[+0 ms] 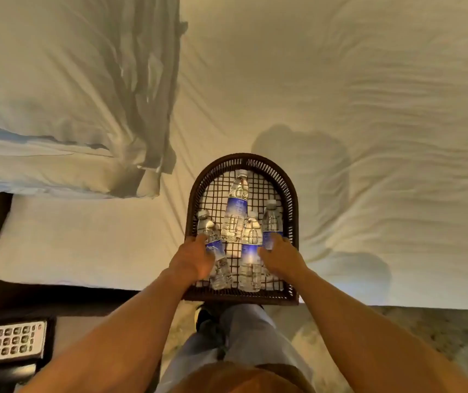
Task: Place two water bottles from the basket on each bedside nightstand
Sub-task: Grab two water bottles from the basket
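A dark wicker basket rests on the bed's near edge, holding several clear water bottles with blue labels. My left hand closes around the leftmost bottle, which lies tilted. My right hand wraps the rightmost bottle at its label. Between the hands lies another bottle, and a larger bottle lies further back in the basket. A dark nightstand shows at the lower left.
The white bed sheet fills the upper view, with pillows at the left. A telephone keypad sits on the nightstand. My legs and a shoe stand on patterned carpet below the basket.
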